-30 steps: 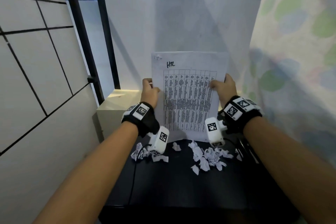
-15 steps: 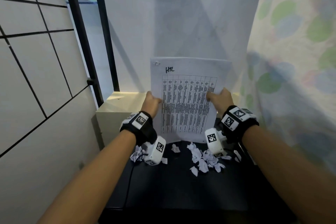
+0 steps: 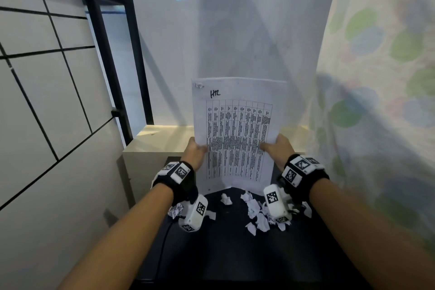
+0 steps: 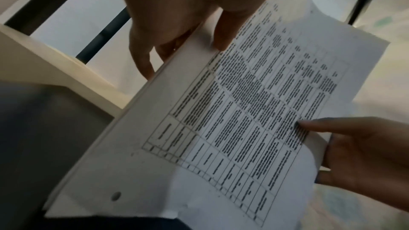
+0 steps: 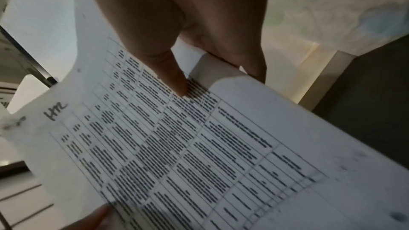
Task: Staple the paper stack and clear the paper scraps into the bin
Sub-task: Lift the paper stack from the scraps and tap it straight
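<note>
I hold a white paper stack [image 3: 235,129] upright over the far end of a black table [image 3: 226,247]; its front page carries a printed table. My left hand [image 3: 195,150] pinches its left edge, thumb on the front and fingers behind. My right hand [image 3: 275,146] pinches the right edge the same way. In the left wrist view the paper stack [image 4: 221,120] shows several sheets at its edge, with the left hand's thumb [image 4: 223,29] on it. From the right wrist, the paper stack [image 5: 188,146] lies under the right thumb [image 5: 172,74]. Torn paper scraps [image 3: 256,214] lie on the table below. No stapler or bin shows.
A cream box or cabinet [image 3: 150,148] stands behind the table on the left. A tiled wall [image 3: 47,101] with a black metal frame [image 3: 110,66] runs along the left. A patterned curtain [image 3: 381,77] hangs close on the right.
Both hands have come down with the paper stack, bringing its bottom edge close to the table's far end. Their hold on the two side edges has not changed.
</note>
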